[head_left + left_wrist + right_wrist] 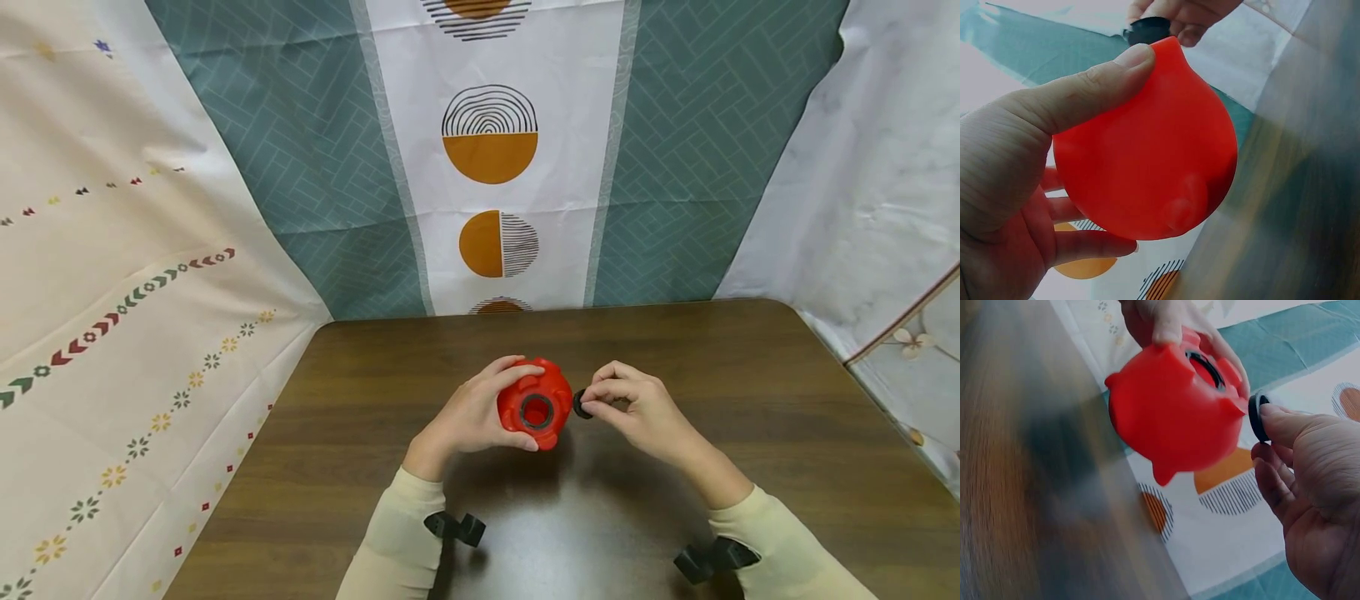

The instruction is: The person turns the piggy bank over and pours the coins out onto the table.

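A round red piggy bank (555,387) is held above the table by my left hand (476,412), thumb on one side and fingers on the other. Its underside, with stubby feet around a round black-rimmed opening (536,411), faces the head camera. In the left wrist view, the smooth side of the bank (1147,150) shows under the thumb. My right hand (645,412) pinches a small round black plug (1257,417) between thumb and fingers, just right of the bank. A narrow gap parts the plug from the bank in the right wrist view.
A brown wooden table (360,467) lies below both hands. Behind it hangs a green and white patterned cloth (510,192), with a cream cloth (150,333) on the left and a white one (847,208) on the right.
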The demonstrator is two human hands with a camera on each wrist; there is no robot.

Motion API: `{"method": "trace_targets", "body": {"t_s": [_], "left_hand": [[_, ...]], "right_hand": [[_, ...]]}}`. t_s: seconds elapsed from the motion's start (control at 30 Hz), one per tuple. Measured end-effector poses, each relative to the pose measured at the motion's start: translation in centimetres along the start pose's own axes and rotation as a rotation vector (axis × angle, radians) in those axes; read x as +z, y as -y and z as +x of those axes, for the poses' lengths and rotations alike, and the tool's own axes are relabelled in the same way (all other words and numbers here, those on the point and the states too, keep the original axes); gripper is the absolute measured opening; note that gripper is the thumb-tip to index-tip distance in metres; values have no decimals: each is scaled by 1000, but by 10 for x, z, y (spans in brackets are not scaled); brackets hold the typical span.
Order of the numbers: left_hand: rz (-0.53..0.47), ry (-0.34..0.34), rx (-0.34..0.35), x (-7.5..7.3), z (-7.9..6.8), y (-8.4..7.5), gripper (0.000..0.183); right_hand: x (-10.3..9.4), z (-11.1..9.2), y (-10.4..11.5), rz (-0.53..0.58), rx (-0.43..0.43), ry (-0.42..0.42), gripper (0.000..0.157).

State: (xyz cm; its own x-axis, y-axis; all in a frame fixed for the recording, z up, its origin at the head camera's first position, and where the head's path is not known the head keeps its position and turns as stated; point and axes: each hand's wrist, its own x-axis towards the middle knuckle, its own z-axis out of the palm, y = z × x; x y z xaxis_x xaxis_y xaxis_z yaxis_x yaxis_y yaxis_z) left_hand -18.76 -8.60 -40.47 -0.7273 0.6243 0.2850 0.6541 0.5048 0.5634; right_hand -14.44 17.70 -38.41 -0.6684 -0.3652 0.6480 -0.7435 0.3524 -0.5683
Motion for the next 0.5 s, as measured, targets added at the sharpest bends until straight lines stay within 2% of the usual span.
{"method": "trace_targets", "body": {"t_s": [0.1, 0.2, 0.33, 0.5], "left_hand": [[1, 0, -2, 0, 0, 0, 85], [2, -2, -1, 0, 0, -1, 84], [5, -7, 7, 0, 0, -1, 83], [2, -5, 9, 1, 0, -2, 84]], "right_hand": [[-7, -3, 2, -28, 39, -5, 19], [-11, -8, -6, -41, 56, -14, 20], [-14, -20, -29, -43, 74, -31, 22], [-24, -36, -58, -31, 141, -28, 22]]}}
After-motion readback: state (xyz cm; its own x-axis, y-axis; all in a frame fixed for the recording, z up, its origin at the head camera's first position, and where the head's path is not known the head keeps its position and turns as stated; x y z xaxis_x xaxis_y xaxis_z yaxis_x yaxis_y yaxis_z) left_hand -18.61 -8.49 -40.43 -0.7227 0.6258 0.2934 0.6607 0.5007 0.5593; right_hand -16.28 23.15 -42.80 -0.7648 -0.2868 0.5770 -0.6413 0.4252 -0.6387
